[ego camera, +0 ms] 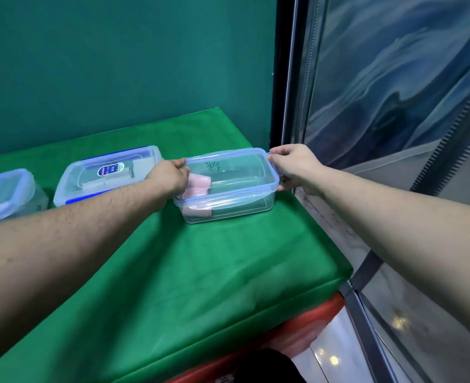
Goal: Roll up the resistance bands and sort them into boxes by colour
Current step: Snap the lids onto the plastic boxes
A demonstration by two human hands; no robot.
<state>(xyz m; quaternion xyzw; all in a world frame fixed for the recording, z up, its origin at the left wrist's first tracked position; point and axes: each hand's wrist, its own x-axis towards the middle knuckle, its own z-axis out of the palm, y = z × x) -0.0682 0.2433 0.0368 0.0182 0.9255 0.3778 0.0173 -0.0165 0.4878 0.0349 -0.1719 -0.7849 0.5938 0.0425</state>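
A clear plastic box stands at the back right of the green-covered table. Its clear, blue-rimmed lid, with black handwriting on top, lies on the box. Inside, at the left end, a rolled pink resistance band shows through the plastic. My left hand grips the lid's left end. My right hand grips the lid's right end, fingers curled over the edge flap.
A second lidded clear box with a label and pale contents sits to the left. A third clear box is cut off at the left edge. The table's right edge runs beside a glass wall. A green backdrop rises behind.
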